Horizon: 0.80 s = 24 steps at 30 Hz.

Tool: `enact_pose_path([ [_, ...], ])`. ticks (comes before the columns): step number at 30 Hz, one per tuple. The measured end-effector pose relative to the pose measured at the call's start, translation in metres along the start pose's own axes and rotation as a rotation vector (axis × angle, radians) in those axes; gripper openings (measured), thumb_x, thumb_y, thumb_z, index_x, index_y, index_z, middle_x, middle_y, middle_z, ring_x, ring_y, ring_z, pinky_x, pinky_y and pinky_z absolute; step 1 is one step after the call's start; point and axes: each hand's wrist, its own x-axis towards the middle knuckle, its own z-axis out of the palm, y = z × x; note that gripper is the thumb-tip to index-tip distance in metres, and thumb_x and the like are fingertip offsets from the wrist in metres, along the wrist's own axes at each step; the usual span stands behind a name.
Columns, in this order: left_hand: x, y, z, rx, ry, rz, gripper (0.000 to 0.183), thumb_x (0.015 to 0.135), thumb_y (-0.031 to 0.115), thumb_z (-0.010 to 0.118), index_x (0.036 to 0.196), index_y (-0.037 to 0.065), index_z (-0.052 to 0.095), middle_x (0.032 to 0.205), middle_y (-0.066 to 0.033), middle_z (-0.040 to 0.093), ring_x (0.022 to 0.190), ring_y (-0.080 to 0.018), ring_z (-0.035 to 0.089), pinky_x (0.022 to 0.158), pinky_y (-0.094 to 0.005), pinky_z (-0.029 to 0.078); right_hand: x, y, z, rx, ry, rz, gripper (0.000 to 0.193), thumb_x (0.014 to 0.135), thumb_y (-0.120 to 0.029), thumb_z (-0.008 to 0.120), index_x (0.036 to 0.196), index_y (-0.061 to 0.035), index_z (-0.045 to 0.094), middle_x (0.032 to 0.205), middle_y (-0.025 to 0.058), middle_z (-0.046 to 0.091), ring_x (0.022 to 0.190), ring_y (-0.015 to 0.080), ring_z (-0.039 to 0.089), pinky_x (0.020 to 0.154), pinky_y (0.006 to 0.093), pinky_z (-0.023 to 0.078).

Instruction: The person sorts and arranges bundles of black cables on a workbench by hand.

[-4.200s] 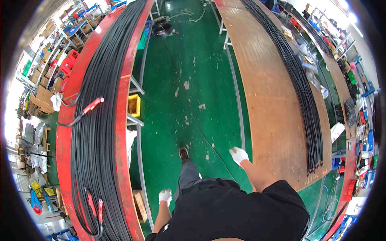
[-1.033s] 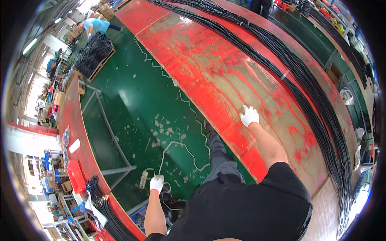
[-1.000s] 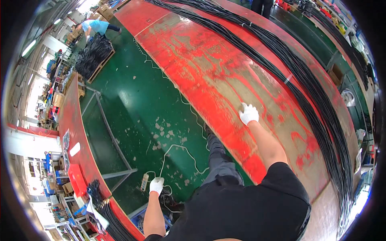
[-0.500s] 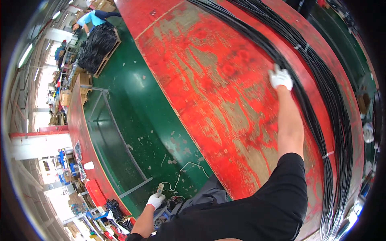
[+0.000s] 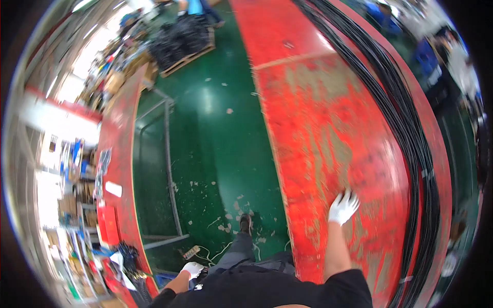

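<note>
My right hand (image 5: 343, 208), in a white glove, is open with its fingers spread, over the worn red tabletop (image 5: 313, 169). Nothing is in it. To its right, apart from it, long bundles of black cable (image 5: 411, 115) run the length of the table, with pale ties around them in places. My left hand (image 5: 193, 269), also gloved in white, hangs low by my left side over the green floor. A power strip (image 5: 191, 252) with a pale cord appears just beyond it. The left fingers are too small and blurred to read.
Across the aisle of green floor (image 5: 221, 138) stands another red table (image 5: 115, 149) with a red bin (image 5: 109, 225) and a metal frame below. A pallet (image 5: 187, 61) of black bundles is at the far end, beside a person in blue. Other people are at far right.
My right hand has left the black cable and come nearer to me over the bare tabletop. My view has turned and moved along the aisle; one foot now shows stepping forward.
</note>
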Motion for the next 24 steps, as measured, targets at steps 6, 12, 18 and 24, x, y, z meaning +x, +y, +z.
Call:
enact_pose_path([
  [6,0.098,-0.112,0.013,-0.527,0.089,-0.032,0.03,0.103,0.027,0.052,0.115,0.008,0.072,0.11,-0.0147,0.075,0.104,-0.0307,0.072,0.086,-0.0433,0.057,-0.082,-0.171,0.004,0.054,-0.365,-0.208,0.057,0.091,-0.029,0.067,0.143,-0.0075,0.057,0.153,0.0252,0.05,0.145,0.0455,0.043,0.124,0.0625,0.028],
  [12,0.169,-0.319,-0.189,-0.826,0.278,-0.453,0.049,0.096,0.043,0.052,0.11,0.004,0.078,0.119,-0.0231,0.073,0.112,-0.0406,0.07,0.095,-0.049,0.055,-0.028,-0.284,0.056,-0.246,-0.618,0.193,0.077,0.097,-0.049,0.063,0.155,-0.0014,0.044,0.164,0.0253,0.038,0.15,0.0416,0.039,0.123,0.0511,0.035],
  [18,0.193,-0.475,-0.406,-1.202,0.828,-0.372,0.052,0.096,0.046,0.06,0.124,0.004,0.074,0.126,-0.0194,0.073,0.12,-0.0355,0.068,0.104,-0.0424,0.052,0.061,-0.376,0.099,-0.305,-0.777,0.442,0.088,0.096,-0.062,0.058,0.152,0.0056,0.043,0.154,0.0319,0.047,0.143,0.0449,0.049,0.118,0.049,0.042],
  [24,0.259,-0.58,-0.476,-1.077,0.726,-0.353,0.048,0.095,0.047,0.06,0.118,0.008,0.075,0.118,-0.021,0.074,0.114,-0.0395,0.069,0.099,-0.0467,0.053,0.095,-0.431,0.146,-0.577,-0.53,0.735,0.087,0.1,-0.068,0.044,0.152,0.0026,0.044,0.154,0.0283,0.049,0.142,0.0419,0.05,0.117,0.0518,0.041],
])
